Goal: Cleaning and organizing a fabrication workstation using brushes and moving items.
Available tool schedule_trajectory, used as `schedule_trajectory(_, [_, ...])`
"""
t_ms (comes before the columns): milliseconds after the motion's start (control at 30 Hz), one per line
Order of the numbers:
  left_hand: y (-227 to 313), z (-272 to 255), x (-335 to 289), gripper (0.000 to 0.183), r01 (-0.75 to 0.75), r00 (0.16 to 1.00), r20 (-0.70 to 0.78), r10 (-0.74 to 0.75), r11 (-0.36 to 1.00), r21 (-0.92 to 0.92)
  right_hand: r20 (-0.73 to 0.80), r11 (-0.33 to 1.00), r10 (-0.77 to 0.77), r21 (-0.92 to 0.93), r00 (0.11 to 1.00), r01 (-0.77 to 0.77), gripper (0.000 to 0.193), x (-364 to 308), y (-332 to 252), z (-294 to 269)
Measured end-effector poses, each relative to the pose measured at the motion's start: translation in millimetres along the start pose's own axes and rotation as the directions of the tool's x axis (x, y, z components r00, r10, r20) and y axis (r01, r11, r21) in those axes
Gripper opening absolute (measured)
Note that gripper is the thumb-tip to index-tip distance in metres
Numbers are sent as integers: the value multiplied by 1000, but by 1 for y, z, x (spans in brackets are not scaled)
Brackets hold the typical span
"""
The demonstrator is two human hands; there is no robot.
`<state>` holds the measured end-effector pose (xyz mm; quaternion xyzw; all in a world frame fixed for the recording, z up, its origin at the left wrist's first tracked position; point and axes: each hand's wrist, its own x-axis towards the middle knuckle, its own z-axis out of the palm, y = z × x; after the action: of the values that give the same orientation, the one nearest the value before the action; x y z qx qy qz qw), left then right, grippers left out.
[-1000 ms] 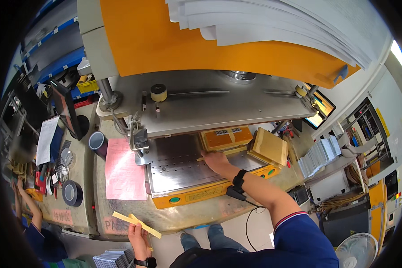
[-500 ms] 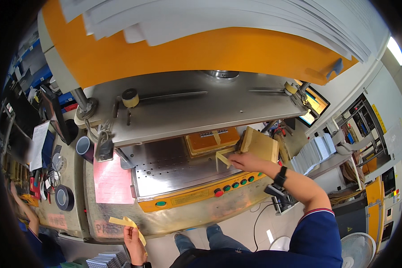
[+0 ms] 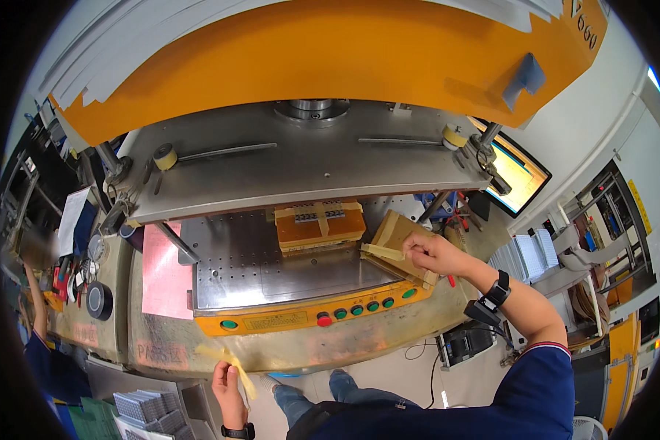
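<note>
My right hand [image 3: 434, 257] pinches one end of a pale yellow strip of tape [image 3: 383, 251]. The strip stretches leftward over the near edge of a tan, board-like block [image 3: 394, 229], which lies tilted at the right of the press bed [image 3: 249, 268]. Whether it sticks to the block I cannot tell. To the block's left sits an orange block [image 3: 292, 233] with tape across its top and a row of small dark pieces. In front of the bench, my left hand [image 3: 229, 396] grips another length of tape [image 3: 243, 378], partly curled and blurred.
The press's steel upper plate [image 3: 301, 172] hangs over the bed. Along the front runs a yellow panel with green buttons and a red button [image 3: 324, 319]. A pink sheet [image 3: 169, 271] lies left, a monitor [image 3: 517, 172] stands right. Another person's arm [image 3: 37, 301] shows far left.
My right hand has moved right with its tape, from beside the orange block to the tan block. My left hand still holds its tape. The whole view has shifted.
</note>
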<state>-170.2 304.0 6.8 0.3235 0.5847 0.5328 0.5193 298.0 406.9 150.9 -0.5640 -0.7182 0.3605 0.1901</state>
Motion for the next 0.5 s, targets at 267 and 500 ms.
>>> schedule_trajectory(267, [23, 43, 4, 15, -100, 994, 44, 99, 995, 24, -26, 863, -492, -144, 870, 484, 4, -29, -88, 21])
schedule_trajectory(500, [37, 57, 9, 16, -247, 961, 114, 253, 967, -61, 389, 873, -317, 477, 865, 105, 12, -38, -171, 127])
